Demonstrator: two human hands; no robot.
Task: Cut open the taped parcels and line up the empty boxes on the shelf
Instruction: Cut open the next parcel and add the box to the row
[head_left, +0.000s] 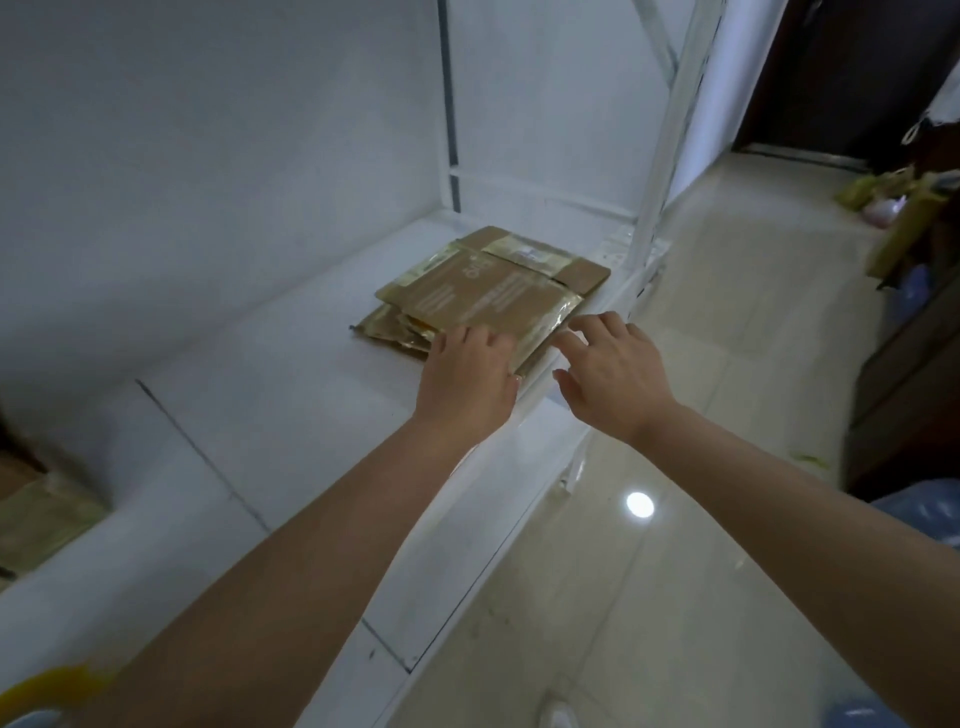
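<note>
Boxes (493, 288): flattened brown cardboard with shiny tape, stacked at the shelf's right end, near its front edge and corner post, so they sit squared off against the end.
Shelf (249, 395): white; another carton (41, 514) lies at its far left edge.
Left hand (470, 376): laid on the stack's near edge, fingers bent over it, likely pressing it flat; the grip is blurred.
Right hand (610, 371): fingers loosely spread, holding nothing, at the stack's front corner, placed to nudge it into line.
</note>
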